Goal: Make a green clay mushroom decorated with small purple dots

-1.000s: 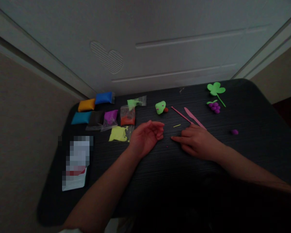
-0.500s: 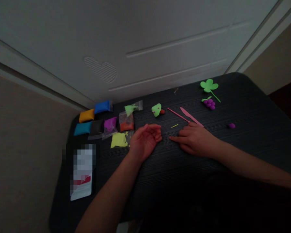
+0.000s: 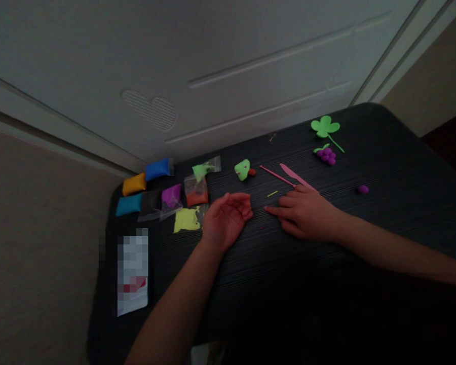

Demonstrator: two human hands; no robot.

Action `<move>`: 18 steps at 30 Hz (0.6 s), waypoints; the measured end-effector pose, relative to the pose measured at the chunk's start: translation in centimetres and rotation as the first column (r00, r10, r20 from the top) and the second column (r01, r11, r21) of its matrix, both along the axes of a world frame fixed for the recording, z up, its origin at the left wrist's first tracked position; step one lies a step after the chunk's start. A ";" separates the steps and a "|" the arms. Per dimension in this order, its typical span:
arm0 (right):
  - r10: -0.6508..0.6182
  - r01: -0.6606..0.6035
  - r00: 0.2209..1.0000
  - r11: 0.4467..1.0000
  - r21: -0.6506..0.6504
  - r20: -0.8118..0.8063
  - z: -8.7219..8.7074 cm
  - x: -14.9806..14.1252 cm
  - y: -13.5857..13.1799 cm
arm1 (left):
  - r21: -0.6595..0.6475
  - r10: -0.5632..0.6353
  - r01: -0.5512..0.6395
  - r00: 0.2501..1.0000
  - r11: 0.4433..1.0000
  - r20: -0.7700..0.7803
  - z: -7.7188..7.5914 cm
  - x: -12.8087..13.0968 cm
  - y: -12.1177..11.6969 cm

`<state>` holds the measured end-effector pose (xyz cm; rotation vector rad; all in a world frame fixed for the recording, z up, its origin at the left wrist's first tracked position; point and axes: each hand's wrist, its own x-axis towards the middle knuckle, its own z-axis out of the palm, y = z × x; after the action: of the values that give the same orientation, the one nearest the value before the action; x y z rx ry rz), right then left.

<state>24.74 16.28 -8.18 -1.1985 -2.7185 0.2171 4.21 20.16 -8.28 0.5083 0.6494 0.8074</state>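
My left hand (image 3: 226,220) rests on its side on the dark table, palm turned up and fingers loosely curled, with nothing in it. Palm down, my right hand (image 3: 304,210) has its index finger stretched out to the tabletop; whether anything tiny lies under the fingertip I cannot tell. Just beyond that finger is a thin yellow-green clay strip (image 3: 272,193). A pink clay knife (image 3: 296,176) and a thin pink modelling tool (image 3: 275,175) lie with their near ends by my right knuckles. A small green clay tree (image 3: 242,170) with a red-brown trunk (image 3: 252,172) lies beyond my hands.
Clay bags, including blue (image 3: 157,170), purple (image 3: 171,196), orange-red (image 3: 196,192) and yellow (image 3: 187,219), lie at left. A blurred white packet (image 3: 133,274) is nearer me. At right are a green clay clover (image 3: 325,126), purple grapes (image 3: 327,155) and a purple ball (image 3: 362,189). A white panel (image 3: 228,50) stands behind.
The view has shifted slightly. Both hands keep almost the same pose and place, and the clay pieces and tools have not moved on the table.
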 end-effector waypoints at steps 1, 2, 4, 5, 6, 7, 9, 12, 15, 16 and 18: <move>-0.013 0.013 1.000 1.000 -0.002 0.003 0.0 0.0 0.0 | 0.002 0.000 0.000 1.000 1.000 0.004 0.0 0.0 0.0; -0.012 0.012 1.000 1.000 -0.005 0.003 0.0 0.0 0.0 | 0.002 0.000 0.000 1.000 1.000 0.006 0.0 0.0 0.0; 0.020 -0.020 1.000 1.000 -0.015 -0.003 0.0 -0.1 0.0 | -0.004 -0.002 0.002 1.000 1.000 0.004 0.1 0.0 0.0; 0.039 -0.040 0.999 0.999 -0.017 -0.009 0.0 -0.1 0.0 | -0.008 -0.002 0.002 1.000 1.000 -0.001 0.1 0.0 0.0; 0.057 -0.058 0.998 0.998 -0.018 -0.015 0.0 -0.1 -0.1 | -0.011 -0.003 0.002 1.000 1.000 -0.007 0.1 -0.1 0.0; 0.067 -0.067 0.998 0.998 -0.018 -0.017 0.0 -0.2 -0.1 | -0.012 -0.003 0.003 1.000 1.000 -0.012 0.1 -0.1 0.0; 0.037 -0.038 0.999 0.999 -0.014 -0.018 0.0 -0.2 -0.1 | -0.009 -0.002 0.002 1.000 1.000 -0.021 0.1 0.0 0.0; -0.036 0.036 0.999 0.999 -0.009 -0.017 -0.1 -0.1 0.0 | -0.007 0.001 -0.002 1.000 1.000 -0.027 0.1 0.0 0.0; -0.037 0.037 0.999 0.999 -0.008 -0.004 -0.1 0.0 0.1 | -0.009 0.007 -0.007 1.000 1.000 -0.026 0.1 0.0 0.0; -0.021 0.021 1.000 1.000 -0.013 0.001 -0.1 0.0 0.1 | -0.009 0.007 -0.007 1.000 1.000 -0.024 0.1 0.0 0.0; 0.010 -0.010 1.000 1.000 -0.028 0.001 -0.1 -0.1 0.0 | -0.007 0.003 -0.003 1.000 1.000 -0.019 0.0 0.0 0.0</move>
<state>24.68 16.28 -8.28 -1.1926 -2.7314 0.2565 4.19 20.20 -8.25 0.5088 0.6704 0.8039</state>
